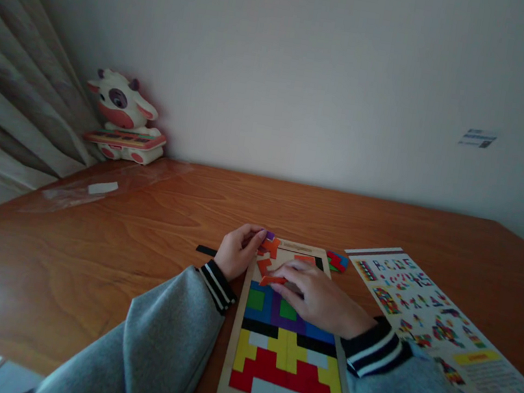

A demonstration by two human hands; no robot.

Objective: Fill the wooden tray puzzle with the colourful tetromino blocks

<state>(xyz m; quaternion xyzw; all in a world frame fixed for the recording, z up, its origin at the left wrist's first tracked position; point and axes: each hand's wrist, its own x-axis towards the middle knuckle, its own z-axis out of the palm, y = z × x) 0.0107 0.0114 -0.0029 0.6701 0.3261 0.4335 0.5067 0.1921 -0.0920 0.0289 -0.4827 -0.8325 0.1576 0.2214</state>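
Orange pieces (268,258) cluster at the twelve o'clock end of the wooden puzzle tray (233,350), which lies on the counter (85,262) just in front of the person. The left hand (239,250) sits at the tray's eleven o'clock corner, fingers curled around an orange piece with a purple one (270,236) touching it. The right hand (313,294) rests flat over the upper middle of the tray, fingertips narrow and pressed on another orange piece (273,281) at the edge of the filled blue rows (262,288). Below, towards six o'clock, the green, black, yellow, red and white rows look fully seated. A few loose coloured pieces (337,261) lie just off the tray at one o'clock, and a printed pattern sheet (444,329) lies at three o'clock. A toy cow (123,117) stands well apart at ten o'clock by the curtain (7,86). To seat the piece well, it seems best to keep it flat, turn it until its notches match the open gap, and slide rather than push down, with the left hand steadying the neighbours so they do not lift.
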